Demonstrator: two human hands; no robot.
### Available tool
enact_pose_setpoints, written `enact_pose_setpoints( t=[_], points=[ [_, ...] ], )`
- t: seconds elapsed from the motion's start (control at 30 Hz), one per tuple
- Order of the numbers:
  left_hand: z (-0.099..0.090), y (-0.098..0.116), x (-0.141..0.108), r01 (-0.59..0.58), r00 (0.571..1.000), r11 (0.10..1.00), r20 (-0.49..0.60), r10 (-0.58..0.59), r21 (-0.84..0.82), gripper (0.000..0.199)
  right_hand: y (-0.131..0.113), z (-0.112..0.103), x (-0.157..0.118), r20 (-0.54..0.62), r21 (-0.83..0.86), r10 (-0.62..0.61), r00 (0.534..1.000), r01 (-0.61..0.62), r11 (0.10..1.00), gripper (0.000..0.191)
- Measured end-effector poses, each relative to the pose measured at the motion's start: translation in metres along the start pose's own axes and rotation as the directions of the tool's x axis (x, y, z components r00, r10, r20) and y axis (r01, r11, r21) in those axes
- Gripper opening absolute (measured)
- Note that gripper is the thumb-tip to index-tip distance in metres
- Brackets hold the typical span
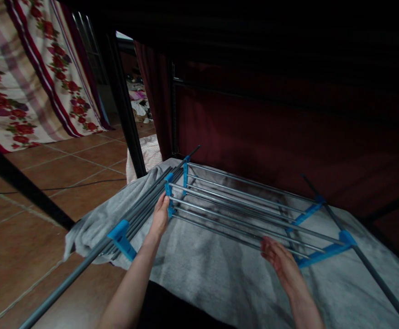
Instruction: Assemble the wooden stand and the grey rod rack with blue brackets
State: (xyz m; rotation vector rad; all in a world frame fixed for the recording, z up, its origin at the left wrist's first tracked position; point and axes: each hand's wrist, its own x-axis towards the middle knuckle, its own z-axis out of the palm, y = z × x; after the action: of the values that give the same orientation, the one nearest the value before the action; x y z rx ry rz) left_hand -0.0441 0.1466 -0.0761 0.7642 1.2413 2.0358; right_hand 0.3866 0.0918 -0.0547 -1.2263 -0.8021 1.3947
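Note:
A rack section of thin metal rods [216, 204] with blue plastic brackets lies on a grey blanket [199, 256]. My left hand [160, 214] is closed on the blue bracket [168, 185] at the rods' left end, thumb on its near face. Close to the lowest rod, my right hand [278, 258] is held with fingers loosely bent and apart; whether they touch the rod I cannot tell. Beyond that hand, a long blue bracket [329, 251] joins rod ends to a dark grey pole [377, 278]. Another blue bracket [122, 237] sits on the left pole [72, 272].
Several grey tubes [144, 208] lie along the blanket's left side. Black frame posts [127, 105] stand at the left, with a dark overhang above. A maroon curtain [247, 132] hangs behind. A floral cloth [42, 77] and a cable [55, 188] are over the tiled floor [24, 233].

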Motion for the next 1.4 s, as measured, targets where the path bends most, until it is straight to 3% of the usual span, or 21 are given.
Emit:
enact_pose_setpoints(
  t=[0.17, 0.37, 0.43, 0.53, 0.63, 0.77, 0.9, 1.0, 1.17, 1.4],
  points=[
    [0.0, 0.0, 0.002, 0.075, 0.996, 0.987, -0.034, -0.081, -0.139, 0.055, 0.01, 0.033, -0.011, 0.094, -0.159, -0.06, 0.994, 0.075, 0.984, 0.046],
    [0.001, 0.003, 0.001, 0.099, 0.995, 0.973, -0.009, -0.103, -0.208, 0.054, 0.008, 0.081, -0.022, 0.2, -0.324, -0.305, 0.931, 0.356, 0.876, 0.04],
    [0.002, 0.004, 0.001, 0.099, 0.994, 0.972, -0.021, -0.105, -0.215, 0.055, 0.006, 0.095, -0.024, 0.253, -0.412, -0.421, 0.871, 0.491, 0.767, 0.032],
    [0.003, 0.006, -0.001, 0.103, 0.994, 0.969, -0.019, -0.11, -0.225, 0.055, 0.003, 0.118, -0.023, 0.4, -0.511, -0.551, 0.733, 0.677, 0.53, 0.025],
    [0.004, 0.007, -0.002, 0.115, 0.993, 0.964, 0.003, -0.117, -0.24, 0.053, 0.002, 0.147, -0.019, 0.533, -0.541, -0.579, 0.617, 0.775, 0.328, 0.03],
    [0.005, 0.008, -0.004, 0.119, 0.992, 0.962, -0.004, -0.124, -0.244, 0.051, 0.003, 0.19, -0.012, 0.65, -0.589, -0.53, 0.545, 0.802, 0.102, 0.035],
    [0.006, 0.009, -0.006, 0.126, 0.99, 0.96, -0.022, -0.136, -0.249, 0.053, 0.004, 0.226, -0.005, 0.742, -0.618, -0.41, 0.531, 0.779, -0.108, 0.038],
    [0.006, 0.009, -0.008, 0.116, 0.991, 0.964, -0.037, -0.129, -0.24, 0.05, 0.006, 0.243, 0.001, 0.759, -0.634, -0.359, 0.543, 0.743, -0.217, 0.037],
    [0.005, 0.009, -0.009, 0.122, 0.991, 0.965, -0.021, -0.131, -0.232, 0.046, 0.008, 0.253, 0.011, 0.764, -0.643, -0.302, 0.57, 0.713, -0.282, 0.037],
    [0.008, 0.01, -0.004, 0.142, 0.99, 0.939, 0.021, -0.142, -0.314, 0.042, 0.005, 0.253, 0.014, 0.796, -0.606, -0.248, 0.553, 0.723, -0.333, 0.048]
  ],
)
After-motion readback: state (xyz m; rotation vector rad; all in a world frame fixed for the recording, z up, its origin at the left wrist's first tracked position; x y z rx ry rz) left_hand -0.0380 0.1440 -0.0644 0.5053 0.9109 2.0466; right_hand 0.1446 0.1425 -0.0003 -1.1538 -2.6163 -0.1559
